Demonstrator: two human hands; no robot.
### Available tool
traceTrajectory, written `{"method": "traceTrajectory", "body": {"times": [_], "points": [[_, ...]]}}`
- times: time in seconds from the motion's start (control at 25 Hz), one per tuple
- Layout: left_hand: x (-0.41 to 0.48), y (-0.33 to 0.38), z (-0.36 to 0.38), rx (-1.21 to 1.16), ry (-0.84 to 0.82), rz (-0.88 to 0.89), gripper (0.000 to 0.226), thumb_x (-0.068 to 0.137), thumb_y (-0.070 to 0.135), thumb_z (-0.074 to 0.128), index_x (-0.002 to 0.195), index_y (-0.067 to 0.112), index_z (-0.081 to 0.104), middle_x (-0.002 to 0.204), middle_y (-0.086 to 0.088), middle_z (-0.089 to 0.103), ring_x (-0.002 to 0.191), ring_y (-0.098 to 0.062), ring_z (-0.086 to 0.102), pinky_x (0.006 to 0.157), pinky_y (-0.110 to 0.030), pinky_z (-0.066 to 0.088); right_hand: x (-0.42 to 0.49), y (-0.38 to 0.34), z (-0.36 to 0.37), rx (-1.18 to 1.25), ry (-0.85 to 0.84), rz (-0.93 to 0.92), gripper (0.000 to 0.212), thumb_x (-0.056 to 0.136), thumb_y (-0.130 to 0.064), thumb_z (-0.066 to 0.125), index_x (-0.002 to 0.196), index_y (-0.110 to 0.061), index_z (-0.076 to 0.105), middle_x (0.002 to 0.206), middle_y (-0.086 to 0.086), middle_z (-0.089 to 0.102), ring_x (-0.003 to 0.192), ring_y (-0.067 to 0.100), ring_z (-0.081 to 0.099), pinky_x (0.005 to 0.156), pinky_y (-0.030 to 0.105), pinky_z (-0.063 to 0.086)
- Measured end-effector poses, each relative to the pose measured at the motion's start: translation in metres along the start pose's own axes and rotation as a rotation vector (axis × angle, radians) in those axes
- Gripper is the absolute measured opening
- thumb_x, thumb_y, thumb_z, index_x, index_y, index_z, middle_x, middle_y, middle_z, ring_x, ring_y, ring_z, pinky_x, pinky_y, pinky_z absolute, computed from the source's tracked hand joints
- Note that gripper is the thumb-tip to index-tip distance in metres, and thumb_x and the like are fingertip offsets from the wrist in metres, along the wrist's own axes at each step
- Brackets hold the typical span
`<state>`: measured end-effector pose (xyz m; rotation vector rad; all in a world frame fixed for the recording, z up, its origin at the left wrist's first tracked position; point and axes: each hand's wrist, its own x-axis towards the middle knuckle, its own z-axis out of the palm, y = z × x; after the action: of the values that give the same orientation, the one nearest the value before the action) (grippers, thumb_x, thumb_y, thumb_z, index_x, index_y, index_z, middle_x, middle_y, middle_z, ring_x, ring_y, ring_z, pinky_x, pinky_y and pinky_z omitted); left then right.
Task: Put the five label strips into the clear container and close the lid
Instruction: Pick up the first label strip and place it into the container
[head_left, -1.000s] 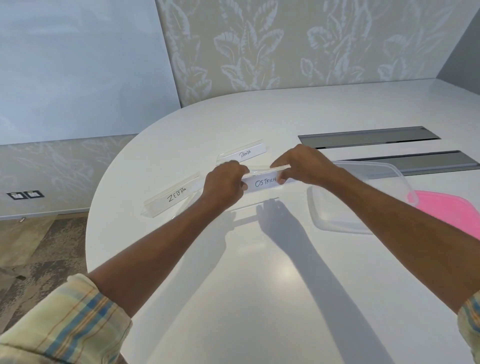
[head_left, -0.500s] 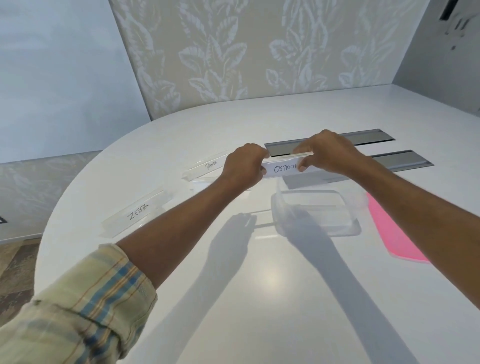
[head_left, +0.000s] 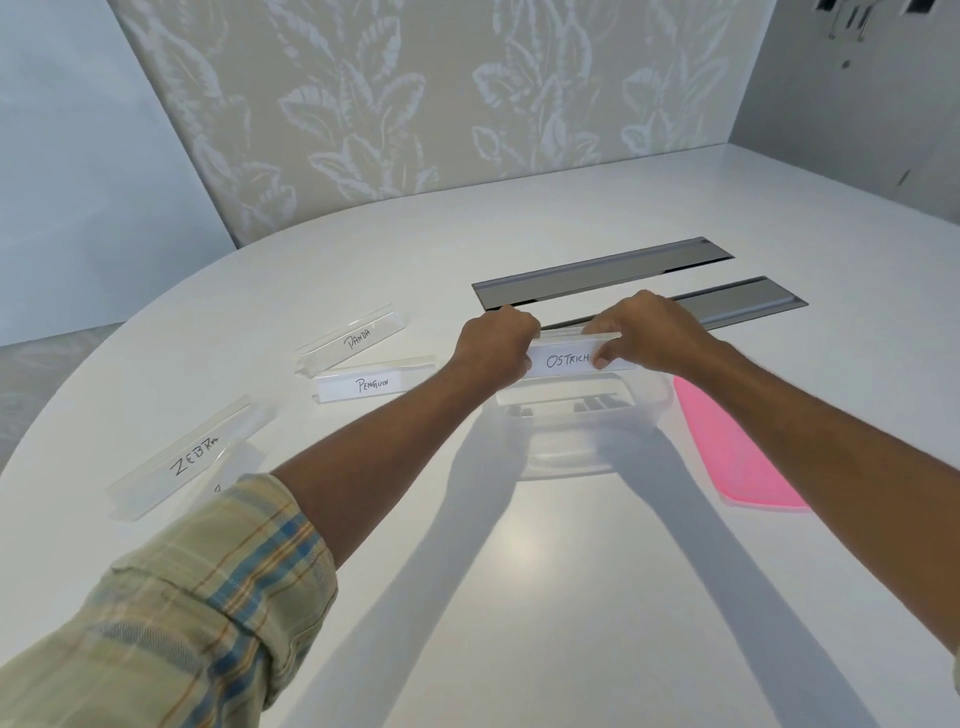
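Head view: both hands' grips (head_left: 496, 345) (head_left: 652, 338) pinch one OSTRICH strip (head_left: 566, 358); three strips (head_left: 371, 384) lie tabled.

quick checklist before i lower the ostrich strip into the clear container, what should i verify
1. Both hands hold the strip: ok. Left hand and right hand each pinch an end of the OSTRICH strip.
2. Strip is above the clear container: ok, it is held over the open top.
3. Container is open: ok, the pink lid lies on the table beside it.
4. Strip will fit lengthwise: cannot tell, the hands hide its ends.
5. Container is empty: cannot tell, clear walls and reflections confuse the view.
6. Other strips are within reach: ok. PENGUIN, PANDA and ZEBRA lie to the left.
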<state>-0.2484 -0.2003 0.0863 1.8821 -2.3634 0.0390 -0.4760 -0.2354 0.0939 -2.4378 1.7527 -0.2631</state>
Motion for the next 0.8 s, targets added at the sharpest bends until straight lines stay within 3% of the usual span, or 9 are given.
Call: {"method": "traceTrajectory", "body": {"times": [0.08,0.16,0.32,0.64,0.8], "points": [[0.005,0.003,0.006,0.057,-0.030,0.008,0.041,0.092,0.012,0.069,0.131,0.023,0.067,0.126,-0.006,0.067,0.115,-0.032,0.066,0.078,-0.035,0.044,0.003,0.003,0.010,-0.013,-0.032,-0.020,0.038,0.070,-0.037,0.089,0.107,-0.037,0.080,0.098,-0.006,0.078,0.090,0.022,0.070,0.074,0.033,0.057],[0.008,0.005,0.011,0.086,-0.051,0.011,0.037,0.089,0.010,0.070,0.124,0.021,0.069,0.121,-0.007,0.067,0.110,-0.033,0.067,0.074,-0.034,0.044,0.005,0.006,0.018,-0.021,-0.061,-0.043,0.035,0.072,-0.034,0.089,0.106,-0.035,0.081,0.101,-0.005,0.079,0.092,0.023,0.071,0.078,0.036,0.058],[0.010,0.007,0.023,0.110,-0.111,0.022,0.033,0.087,0.011,0.073,0.120,0.017,0.070,0.116,-0.009,0.066,0.104,-0.034,0.067,0.072,-0.034,0.042,0.010,0.013,0.029,-0.028,-0.114,-0.054,0.032,0.074,-0.029,0.088,0.104,-0.035,0.081,0.101,-0.008,0.079,0.094,0.022,0.070,0.080,0.037,0.058],[0.017,0.013,0.041,0.167,-0.213,0.036,0.044,0.088,0.018,0.079,0.131,0.017,0.066,0.125,-0.009,0.064,0.113,-0.033,0.066,0.075,-0.035,0.045,0.016,0.017,0.051,-0.085,-0.168,-0.058,0.042,0.077,-0.030,0.088,0.117,-0.031,0.077,0.118,-0.005,0.076,0.109,0.023,0.069,0.080,0.032,0.052],[0.018,0.015,0.047,0.184,-0.240,0.045,0.045,0.088,0.020,0.080,0.131,0.018,0.066,0.126,-0.008,0.065,0.112,-0.032,0.067,0.076,-0.035,0.046,0.015,0.019,0.060,-0.111,-0.179,-0.080,0.035,0.079,-0.029,0.086,0.113,-0.030,0.077,0.112,-0.007,0.076,0.109,0.021,0.067,0.073,0.030,0.045]]}}
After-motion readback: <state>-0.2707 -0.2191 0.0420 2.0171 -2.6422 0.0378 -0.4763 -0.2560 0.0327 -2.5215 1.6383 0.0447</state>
